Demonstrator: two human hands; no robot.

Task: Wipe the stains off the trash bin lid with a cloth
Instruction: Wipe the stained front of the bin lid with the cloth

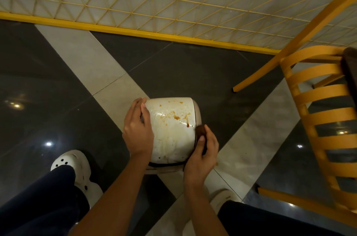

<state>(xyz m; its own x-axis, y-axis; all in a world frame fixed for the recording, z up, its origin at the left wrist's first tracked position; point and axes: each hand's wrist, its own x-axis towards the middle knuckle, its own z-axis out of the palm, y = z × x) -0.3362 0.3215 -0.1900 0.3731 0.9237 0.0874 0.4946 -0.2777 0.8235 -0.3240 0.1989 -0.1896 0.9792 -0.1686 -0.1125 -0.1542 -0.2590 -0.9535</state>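
I'm looking down at a floor (193,65) of dark glossy tiles crossed by pale diagonal bands. On it stand a white trash bin (170,139), a yellow chair (316,119) to its right, a left clog (73,162), a right clog (222,197), and a yellow mesh panel (135,30) along the far edge.

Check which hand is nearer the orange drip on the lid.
Right. The right hand, pinching the cloth, sits beside the drip; left hand holds the lid at its opposite edge.
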